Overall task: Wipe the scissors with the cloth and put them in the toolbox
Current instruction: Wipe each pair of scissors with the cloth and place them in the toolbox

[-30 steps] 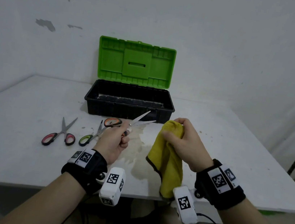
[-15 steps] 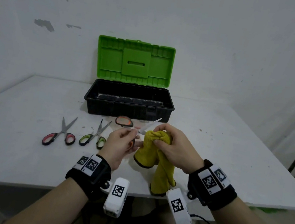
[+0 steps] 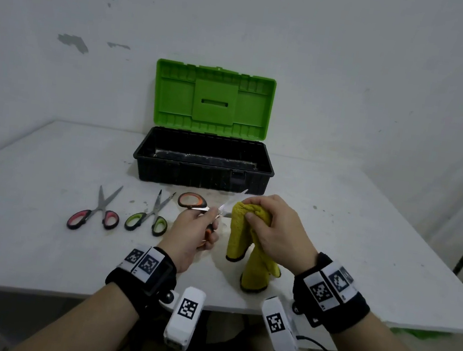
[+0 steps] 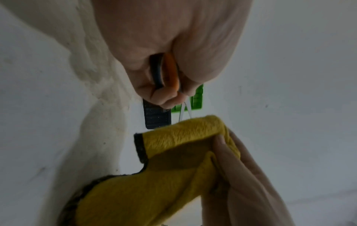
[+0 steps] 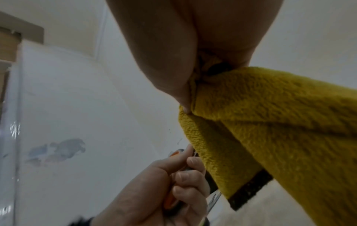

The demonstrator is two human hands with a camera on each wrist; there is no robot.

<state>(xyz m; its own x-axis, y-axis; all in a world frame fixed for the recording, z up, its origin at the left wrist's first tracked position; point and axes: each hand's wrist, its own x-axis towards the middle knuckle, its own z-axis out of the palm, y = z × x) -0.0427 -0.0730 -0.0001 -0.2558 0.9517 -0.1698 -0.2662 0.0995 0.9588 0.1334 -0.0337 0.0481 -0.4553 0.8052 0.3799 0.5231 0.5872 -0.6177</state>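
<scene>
You are standing at a white, stained table (image 3: 37,237) pushed against a scuffed white wall (image 3: 357,74) with patches of chipped paint. Toward the table's far edge sits the black plastic toolbox with its bright green lid (image 3: 212,99) standing open and upright; its black tub (image 3: 201,168) faces you. Your left hand (image 3: 191,233) is raised over the middle of the table, fingers curled tight around the lower handle loop of the orange-and-black-handled scissors (image 3: 192,201); the left wrist view shows that loop pinched between thumb and curled fingers. The scissors' long axis runs from your left hand up and to the right, blades parted slightly and pointing toward the toolbox's front wall, with the free handle loop sticking out to the left. Your right hand (image 3: 276,232) is just beside it, palm down, fingers and thumb clamped on the fuzzy yellow cloth with a dark hem (image 3: 248,237), which is bunched over the blades near their base and hangs down to touch the table near its front edge. To the left, lying flat on the table, are a pair of red-handled scissors (image 3: 97,213) and a pair of green-handled scissors (image 3: 148,217), blades pointing toward the far edge.
</scene>
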